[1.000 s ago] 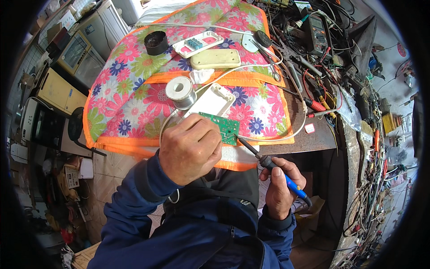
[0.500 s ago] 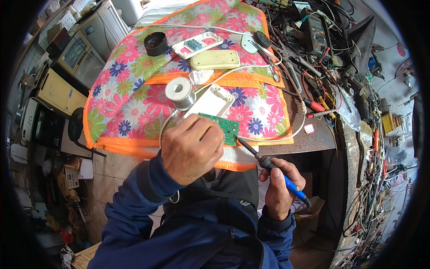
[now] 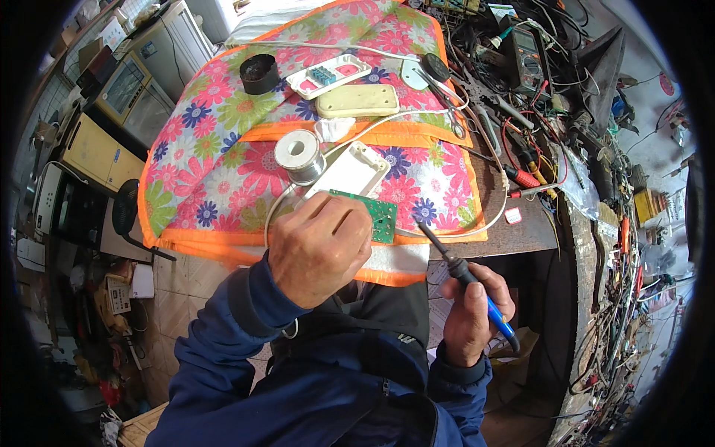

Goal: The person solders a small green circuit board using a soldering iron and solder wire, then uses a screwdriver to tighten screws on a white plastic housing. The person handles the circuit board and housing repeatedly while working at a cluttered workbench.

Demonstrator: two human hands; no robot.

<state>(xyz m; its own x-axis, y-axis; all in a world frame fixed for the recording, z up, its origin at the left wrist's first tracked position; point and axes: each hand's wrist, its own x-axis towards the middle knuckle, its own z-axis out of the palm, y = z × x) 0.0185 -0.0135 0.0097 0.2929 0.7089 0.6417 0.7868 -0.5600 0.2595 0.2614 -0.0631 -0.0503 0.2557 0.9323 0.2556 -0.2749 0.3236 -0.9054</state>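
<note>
My left hand [image 3: 319, 246] is closed round the left part of a green circuit board [image 3: 383, 221], its fingertips hidden beneath the knuckles. In my right hand [image 3: 471, 316] is a soldering iron with a blue and black handle [image 3: 494, 313]. Its dark tip points up and left, apart from the board's right edge. Just beyond the board lie an open white plastic case half [image 3: 350, 173] and a spool of solder wire [image 3: 299, 155]. A white cable [image 3: 408, 112] winds across the flowered cloth around them.
Under these things spreads a flowered cloth [image 3: 246, 175] with orange edging. Farther back are a black round cup [image 3: 259, 74], a cream cover [image 3: 357, 100], a white shell with blue parts [image 3: 328, 76] and scissors [image 3: 451, 112]. Tools, leads and a multimeter [image 3: 527, 59] crowd the right side.
The soldering iron's tip has moved from the board's right edge out to the right, my right hand shifting slightly with it. My left hand and the board stay nearly still.
</note>
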